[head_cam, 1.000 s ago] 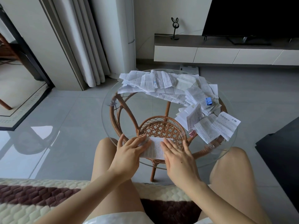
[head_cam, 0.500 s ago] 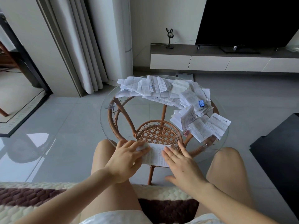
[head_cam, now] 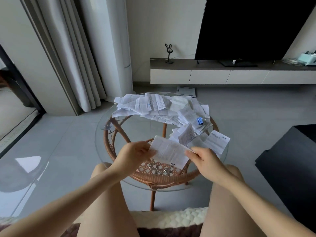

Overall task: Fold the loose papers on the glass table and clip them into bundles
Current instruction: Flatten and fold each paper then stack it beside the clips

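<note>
A printed white paper (head_cam: 168,151) is lifted above the near part of the round glass table (head_cam: 102,134). My left hand (head_cam: 135,153) pinches its left edge and my right hand (head_cam: 205,159) pinches its right edge. A heap of loose papers (head_cam: 153,106) covers the table's far side and runs down its right side. A blue binder clip (head_cam: 199,120) lies on the papers at the right. More folded papers (head_cam: 213,142) lie just beyond my right hand.
The table stands on a rattan frame (head_cam: 153,177) with a woven shelf under the glass. My knees sit against its near rim. A TV cabinet (head_cam: 222,76) runs along the back wall, curtains (head_cam: 77,65) hang at the left, and a dark block (head_cam: 290,159) stands at the right.
Both hands were pressing the paper flat on the glass near the front edge. Now they have picked it up by its two sides and hold it raised above the table.
</note>
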`<state>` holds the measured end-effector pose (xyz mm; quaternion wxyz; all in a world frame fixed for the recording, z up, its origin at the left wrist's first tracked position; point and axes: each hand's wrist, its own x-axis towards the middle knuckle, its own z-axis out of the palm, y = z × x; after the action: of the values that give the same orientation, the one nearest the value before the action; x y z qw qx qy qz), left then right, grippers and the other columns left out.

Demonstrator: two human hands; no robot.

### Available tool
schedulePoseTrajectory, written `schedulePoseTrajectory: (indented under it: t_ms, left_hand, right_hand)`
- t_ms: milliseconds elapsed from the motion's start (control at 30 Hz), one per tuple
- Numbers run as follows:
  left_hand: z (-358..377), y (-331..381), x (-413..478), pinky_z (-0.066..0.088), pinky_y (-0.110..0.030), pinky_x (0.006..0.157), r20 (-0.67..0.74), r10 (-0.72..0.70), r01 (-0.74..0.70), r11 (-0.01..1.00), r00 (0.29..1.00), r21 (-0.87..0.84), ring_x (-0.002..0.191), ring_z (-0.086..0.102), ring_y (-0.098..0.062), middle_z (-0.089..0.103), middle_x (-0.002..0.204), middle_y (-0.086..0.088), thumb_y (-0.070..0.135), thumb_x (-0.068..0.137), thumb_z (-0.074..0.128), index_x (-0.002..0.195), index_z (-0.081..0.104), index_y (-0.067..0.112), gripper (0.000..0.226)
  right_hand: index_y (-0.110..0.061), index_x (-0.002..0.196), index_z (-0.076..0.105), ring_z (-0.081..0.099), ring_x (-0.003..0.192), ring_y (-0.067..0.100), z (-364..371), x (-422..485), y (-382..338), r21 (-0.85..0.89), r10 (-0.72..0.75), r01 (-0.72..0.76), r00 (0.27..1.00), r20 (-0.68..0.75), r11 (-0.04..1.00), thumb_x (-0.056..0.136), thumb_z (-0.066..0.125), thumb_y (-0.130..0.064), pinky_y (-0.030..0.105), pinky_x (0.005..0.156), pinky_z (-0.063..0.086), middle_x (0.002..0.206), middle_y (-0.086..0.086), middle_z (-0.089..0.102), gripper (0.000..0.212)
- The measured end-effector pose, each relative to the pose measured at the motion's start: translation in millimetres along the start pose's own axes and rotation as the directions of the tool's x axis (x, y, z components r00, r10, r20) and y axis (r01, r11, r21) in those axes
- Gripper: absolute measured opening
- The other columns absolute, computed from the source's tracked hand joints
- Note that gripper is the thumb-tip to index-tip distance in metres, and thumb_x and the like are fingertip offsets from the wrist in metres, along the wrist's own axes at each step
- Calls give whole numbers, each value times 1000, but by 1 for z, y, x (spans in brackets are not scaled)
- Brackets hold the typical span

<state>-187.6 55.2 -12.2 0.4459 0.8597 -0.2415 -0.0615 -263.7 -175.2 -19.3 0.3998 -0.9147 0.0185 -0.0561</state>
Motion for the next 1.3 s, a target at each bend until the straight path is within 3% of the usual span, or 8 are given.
schedulePoseTrajectory:
  t_ms: [167,400,567,633,767,933,1133,1300]
  left_hand:
    - [2,50,34,52,-18,67,30,-80,85,953,996,-291,65,65,-6,72,77,0,38,78,67,84,71,14,25]
    - [22,67,119,56,-18,63,-3,-266,236,862,964,-448,56,65,-6,69,74,-6,12,90,65,80,68,9,10]
    - [41,59,197,54,-19,57,98,-449,403,659,888,-635,51,63,-7,67,67,-6,12,86,70,84,66,4,9]
    - [53,55,223,55,-21,57,133,-502,450,586,854,-674,51,63,-9,66,64,-5,11,85,71,91,66,3,12]
    - [72,43,252,51,-20,58,68,-529,501,745,846,-441,57,58,-11,63,69,-5,10,86,70,88,66,7,5]
    - [86,24,272,45,-21,58,41,-489,490,865,871,-107,60,52,-14,61,64,-3,11,88,64,83,69,8,8]
    - [100,13,273,40,-15,50,59,-366,355,924,929,140,63,55,-8,60,66,6,21,86,69,83,71,12,9]
    - [107,9,272,45,-13,58,25,-313,300,929,950,217,75,58,-10,64,85,2,21,88,67,92,71,9,14]
  right_hand:
    - [6,70,55,58,62,15,-34,15,1,343,204,-193,979,3,919,96,51,-22,29,60,46,64,10,62,39]
    - [-5,81,67,68,72,21,-77,60,21,546,360,-245,926,-112,801,95,54,-25,29,69,52,75,8,71,28]
    - [-21,85,68,64,84,22,-84,115,63,-154,423,-505,826,-371,849,92,52,-44,26,65,40,91,-4,71,29]
    - [-21,95,70,64,90,19,-78,132,76,-193,443,-520,832,-333,832,90,54,-47,24,66,42,97,-7,70,31]
    - [-21,77,65,61,72,17,-71,150,86,-143,474,-529,829,-297,836,87,58,-42,24,57,42,78,-6,66,24]
    - [-18,52,28,24,49,16,-66,158,99,-47,512,-537,823,-245,842,85,60,-22,27,49,18,49,-3,27,46]
    - [-15,54,27,24,55,19,-77,158,111,26,580,-594,773,-256,804,76,55,-12,28,53,19,54,5,31,35]
    - [-12,70,55,51,65,26,-102,152,102,-198,470,-634,716,-515,748,86,48,-13,26,54,33,69,1,58,17]
